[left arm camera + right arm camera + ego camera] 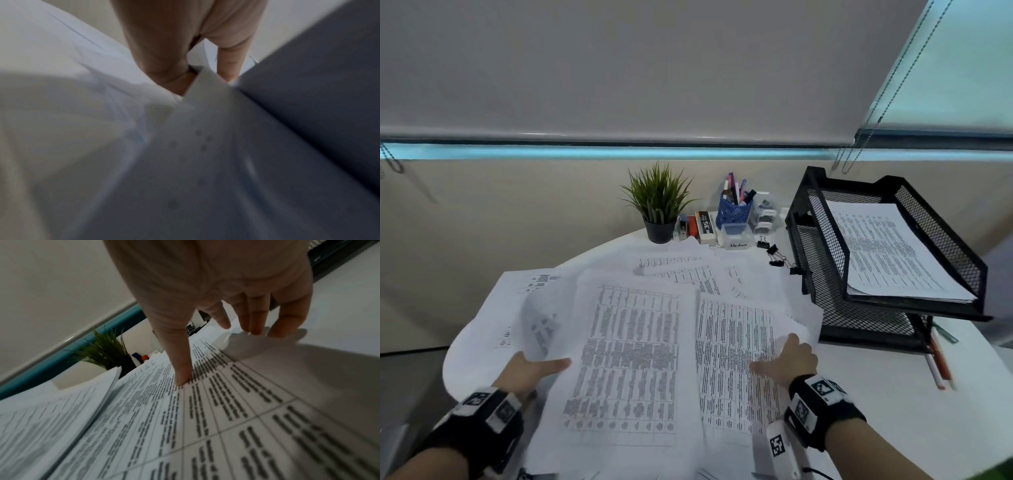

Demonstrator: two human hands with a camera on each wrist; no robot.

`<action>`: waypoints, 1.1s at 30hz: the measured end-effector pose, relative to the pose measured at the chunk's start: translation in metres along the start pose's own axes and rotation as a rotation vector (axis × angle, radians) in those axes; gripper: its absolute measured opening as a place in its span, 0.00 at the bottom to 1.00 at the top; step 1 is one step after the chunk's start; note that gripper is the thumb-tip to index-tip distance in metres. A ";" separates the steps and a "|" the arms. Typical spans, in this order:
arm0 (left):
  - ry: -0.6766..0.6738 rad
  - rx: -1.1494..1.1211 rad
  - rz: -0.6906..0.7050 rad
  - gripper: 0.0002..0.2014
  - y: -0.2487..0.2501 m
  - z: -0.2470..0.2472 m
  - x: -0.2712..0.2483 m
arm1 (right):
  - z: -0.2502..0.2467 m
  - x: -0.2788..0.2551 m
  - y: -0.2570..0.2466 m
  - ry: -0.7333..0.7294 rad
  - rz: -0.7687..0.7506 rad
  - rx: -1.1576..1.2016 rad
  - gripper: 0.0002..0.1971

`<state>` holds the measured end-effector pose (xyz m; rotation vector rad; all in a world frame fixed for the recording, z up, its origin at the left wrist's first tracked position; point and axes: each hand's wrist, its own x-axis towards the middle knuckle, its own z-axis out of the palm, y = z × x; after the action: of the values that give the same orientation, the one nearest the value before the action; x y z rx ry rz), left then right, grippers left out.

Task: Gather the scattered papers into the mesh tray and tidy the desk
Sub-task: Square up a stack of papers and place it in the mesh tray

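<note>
On white desk (pixel 893 394), scattered papers (pixel 633 359)

White round-edged desk (pixel 893 394) against a beige wall (pixel 500 222). Grey roller blind (pixel 619 68) lowered over the window, teal strip of glass (pixel 602 153) below its bottom bar. Bead chain (pixel 893 92) hanging at right. Dim, cool light.

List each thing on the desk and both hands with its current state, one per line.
Loose papers: spread overlapping across the desk.
Mesh tray: top tier holds a paper stack.
Left hand: grips a sheet's edge.
Right hand: fingers spread on the papers.
Pen cup: upright, full.
Binder clips: loose beside the tray.
</note>
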<state>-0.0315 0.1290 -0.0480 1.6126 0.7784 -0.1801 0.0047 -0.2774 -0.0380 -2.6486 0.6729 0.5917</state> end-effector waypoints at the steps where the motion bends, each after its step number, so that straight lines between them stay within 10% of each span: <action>1: 0.019 0.006 0.003 0.23 -0.002 -0.010 0.002 | -0.001 -0.001 0.001 -0.006 0.017 0.055 0.58; 4: 0.031 0.011 -0.005 0.38 -0.017 -0.038 0.019 | -0.002 0.000 0.005 -0.015 0.029 0.253 0.48; 10: 0.001 -0.128 -0.032 0.19 -0.001 -0.045 -0.018 | -0.006 0.003 0.015 0.067 -0.168 0.455 0.05; 14: -0.071 -0.143 0.005 0.15 0.009 -0.037 -0.021 | -0.007 0.003 0.009 0.032 -0.235 0.601 0.12; 25: -0.225 0.000 -0.043 0.20 -0.001 0.024 -0.017 | 0.017 -0.038 -0.048 -0.618 -0.378 0.806 0.18; 33: -0.113 0.014 -0.010 0.19 0.009 0.038 -0.011 | 0.014 -0.040 -0.068 -0.171 -0.566 0.070 0.23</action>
<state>-0.0229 0.0895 -0.0425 1.5976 0.6996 -0.2827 0.0029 -0.2002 -0.0157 -2.5126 -0.1092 0.5964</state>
